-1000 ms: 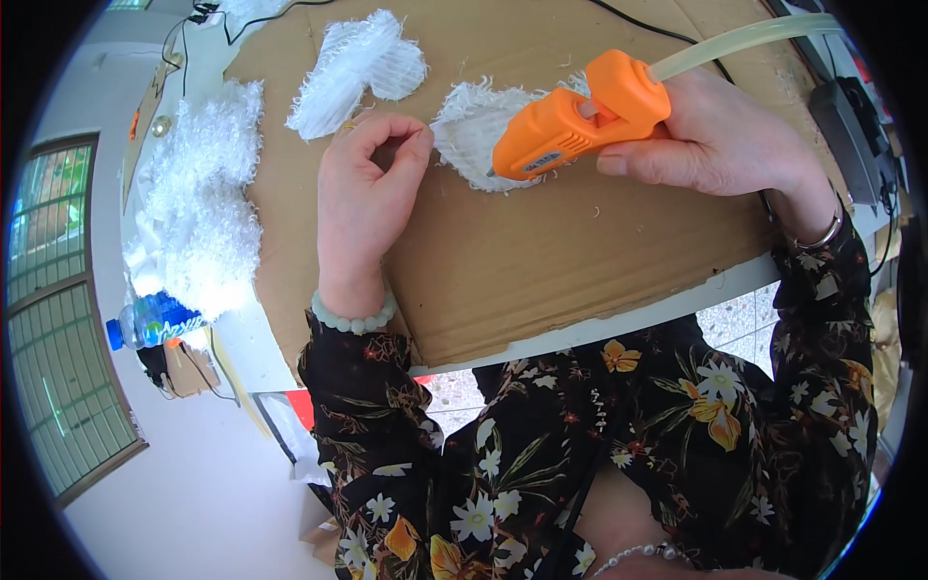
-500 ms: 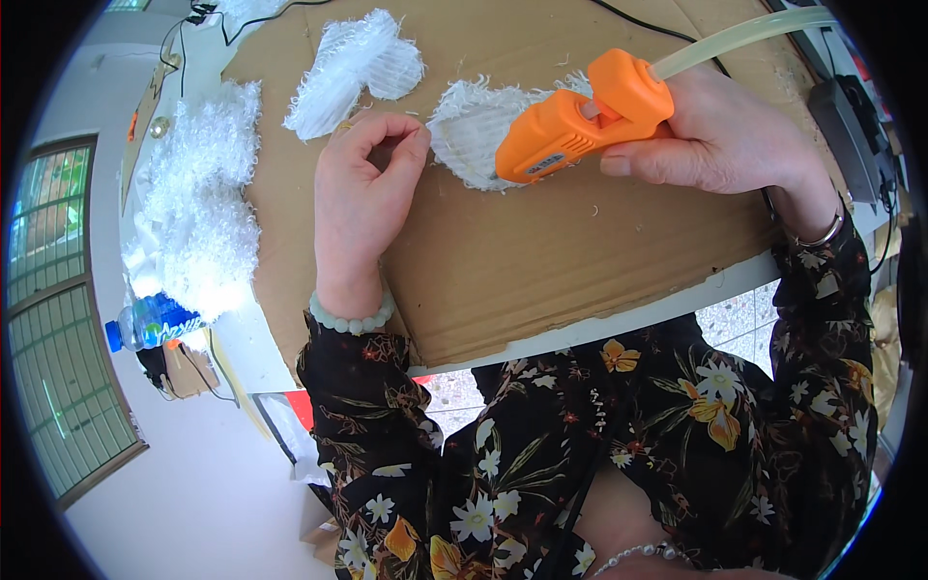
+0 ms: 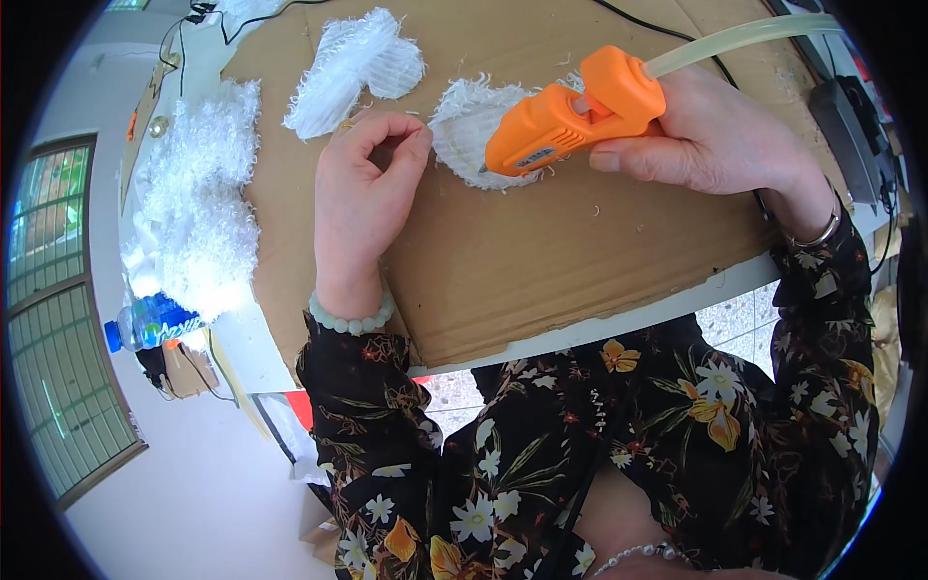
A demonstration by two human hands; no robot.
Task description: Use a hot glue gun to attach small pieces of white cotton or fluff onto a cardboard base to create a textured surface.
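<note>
My right hand point(image 3: 701, 135) is wrapped round an orange hot glue gun point(image 3: 541, 130). A long translucent glue stick point(image 3: 749, 39) sticks out of its back end. The gun's nozzle points down-left, at or just over a white, fringed fabric piece point(image 3: 464, 121) lying on the cardboard. Part of that piece is hidden beneath the gun. At its left edge, the thumb and forefinger of my left hand point(image 3: 367, 184) are pinched together on the fabric; the other fingers curl in behind. Farther away lies a second white fringed piece point(image 3: 353, 68), folded over.
A brown cardboard sheet point(image 3: 541, 280) covers the white table. Fluffy white fabric point(image 3: 203, 193) is heaped along the left side, with a blue-labelled plastic bottle point(image 3: 155, 324) nearer me. A black cable point(image 3: 667, 34) crosses behind the gun. At right stands a dark grey box point(image 3: 851, 140).
The glue gun and my right hand have shifted slightly left, carrying the nozzle along the fabric piece toward my left hand. My left hand stays put.
</note>
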